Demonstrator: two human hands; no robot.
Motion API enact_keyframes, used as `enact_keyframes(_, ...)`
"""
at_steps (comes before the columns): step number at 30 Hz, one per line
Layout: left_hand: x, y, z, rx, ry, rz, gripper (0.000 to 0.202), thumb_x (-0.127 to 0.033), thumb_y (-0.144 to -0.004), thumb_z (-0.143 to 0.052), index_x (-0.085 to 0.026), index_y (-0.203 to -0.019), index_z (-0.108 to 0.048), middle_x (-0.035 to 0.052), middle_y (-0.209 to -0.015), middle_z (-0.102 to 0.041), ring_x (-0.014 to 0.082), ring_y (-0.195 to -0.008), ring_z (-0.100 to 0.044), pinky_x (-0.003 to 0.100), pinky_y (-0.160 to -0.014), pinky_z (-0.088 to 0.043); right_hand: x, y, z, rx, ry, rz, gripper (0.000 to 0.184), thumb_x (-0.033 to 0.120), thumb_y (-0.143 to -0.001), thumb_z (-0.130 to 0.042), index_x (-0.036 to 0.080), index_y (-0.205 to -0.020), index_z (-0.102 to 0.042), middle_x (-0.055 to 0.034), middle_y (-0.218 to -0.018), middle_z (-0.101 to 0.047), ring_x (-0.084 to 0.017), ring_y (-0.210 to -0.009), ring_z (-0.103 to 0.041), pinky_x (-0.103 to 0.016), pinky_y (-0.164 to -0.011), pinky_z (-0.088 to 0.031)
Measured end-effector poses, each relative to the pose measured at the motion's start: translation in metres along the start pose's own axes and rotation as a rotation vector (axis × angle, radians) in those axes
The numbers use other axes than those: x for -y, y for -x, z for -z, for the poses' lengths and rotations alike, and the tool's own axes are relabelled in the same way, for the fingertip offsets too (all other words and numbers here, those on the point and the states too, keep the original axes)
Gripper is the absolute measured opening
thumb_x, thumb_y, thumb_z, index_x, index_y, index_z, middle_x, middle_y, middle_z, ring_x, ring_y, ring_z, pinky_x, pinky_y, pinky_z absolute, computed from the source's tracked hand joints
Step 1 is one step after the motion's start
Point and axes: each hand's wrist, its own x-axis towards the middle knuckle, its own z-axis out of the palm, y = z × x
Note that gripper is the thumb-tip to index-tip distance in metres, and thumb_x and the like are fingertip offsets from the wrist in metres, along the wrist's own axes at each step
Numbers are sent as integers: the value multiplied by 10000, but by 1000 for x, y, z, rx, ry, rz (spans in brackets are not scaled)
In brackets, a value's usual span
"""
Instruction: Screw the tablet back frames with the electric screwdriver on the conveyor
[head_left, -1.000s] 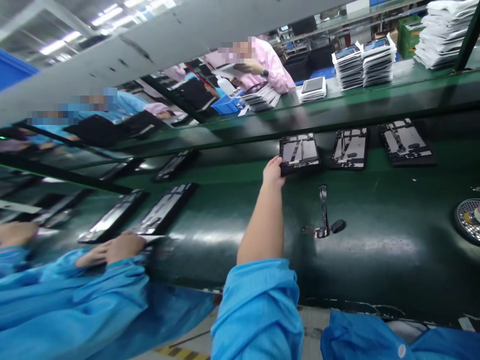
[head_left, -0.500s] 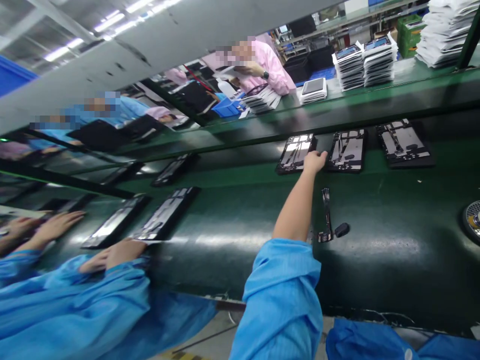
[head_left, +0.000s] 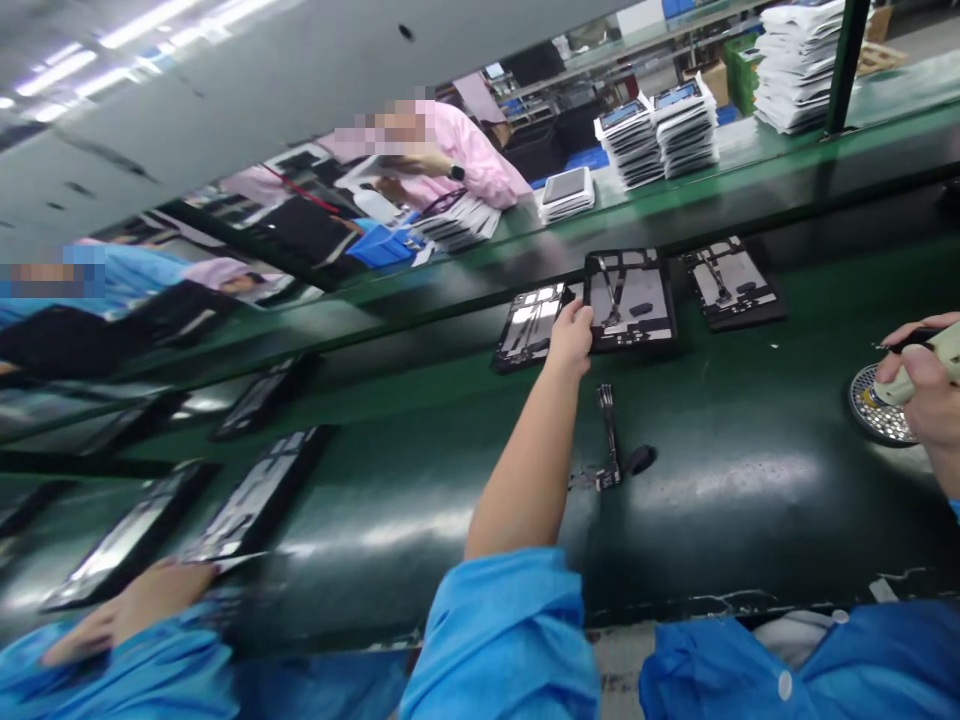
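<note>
My left hand (head_left: 574, 335) reaches out over the dark green work surface and grips the left edge of an opened tablet (head_left: 641, 285), whose bare insides face up. Another opened tablet (head_left: 529, 320) lies just left of that hand, and a third tablet (head_left: 735, 280) lies to the right. At the right edge, my right hand (head_left: 926, 380) is closed around a pale green hand tool (head_left: 911, 375), partly cut off by the frame. Below the tablets lie a loose flex cable (head_left: 609, 435) and a small black oval piece (head_left: 640, 460).
A round dish (head_left: 885, 410) with a shiny perforated surface sits beneath my right hand. A co-worker's hands (head_left: 150, 600) are by tablets (head_left: 255, 495) at left. Beyond a raised ledge, a person in pink (head_left: 472, 160) stands near stacked white-sleeved devices (head_left: 686, 125).
The view has swung to the right. My left hand has moved from between two tablets onto the middle one, which now sits tilted and nearer the left one. My right hand with the tool has come into view.
</note>
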Motion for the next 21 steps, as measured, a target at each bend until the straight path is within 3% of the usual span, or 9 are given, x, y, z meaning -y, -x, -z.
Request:
enact_keyframes(3, -2, 63, 6, 44, 106, 53, 412, -225, -916, -654, -188, -1327, -645, 61, -1026, -725, 166, -884, -680, 273, -812, -568, -3, -5, 3, -10, -27, 32, 173, 230, -689, -779, 203, -833, -688, -38, -752, -692, -185, -439, -589, -330, -413, -472)
enact_keyframes(5, 6, 117, 3, 95, 264, 169, 470, -251, -889, -718, -240, -1353, -646, 59, -1149, -736, 186, -942, -702, 300, -835, -591, -4, -8, 5, 3, -33, 24, 184, 235, -708, -775, 196, -857, -675, -26, -756, -693, -175, -441, -590, -321, -418, -478)
enact_keyframes(10, 41, 245, -33, 258, 365, 377, 502, -314, -912, -726, -286, -1400, -614, 52, -1326, -702, 187, -1122, -704, 311, -960, -584, -8, -11, 8, 50, -27, 43, 201, 240, -744, -768, 174, -904, -666, -11, -750, -690, -159, -455, -600, -299, -434, -476)
enact_keyframes(13, 57, 289, -52, 321, 297, 381, 526, -385, -968, -653, -299, -1475, -544, 66, -1417, -652, 209, -1250, -657, 353, -1043, -550, -13, -13, 10, 65, 10, 58, 189, 224, -750, -751, 168, -911, -670, -2, -738, -687, -152, -452, -597, -293, -444, -472)
enact_keyframes(15, 61, 300, -55, 365, 142, 307, 524, -429, -1005, -582, -294, -1506, -512, 79, -1463, -615, 232, -1320, -609, 399, -1106, -506, -16, -15, 10, 65, 16, 55, 194, 220, -745, -749, 169, -912, -667, 0, -738, -687, -150, -446, -593, -293, -444, -468)
enact_keyframes(17, 60, 300, -48, 427, -124, 129, 529, -467, -1010, -555, -261, -1496, -529, 114, -1422, -628, 265, -1318, -594, 452, -1136, -467, -18, -16, 10, 54, 13, 43, 205, 224, -738, -756, 171, -911, -661, 1, -734, -684, -148, -437, -587, -289, -431, -458)
enact_keyframes(21, 40, 288, -29, 586, -609, -467, 440, -454, -951, -637, -189, -1301, -658, 152, -1256, -645, 309, -1207, -590, 486, -1043, -496, -20, -16, 10, 61, 43, 32, 228, 257, -753, -755, 167, -938, -658, 2, -725, -673, -146, -446, -591, -288, -435, -468)
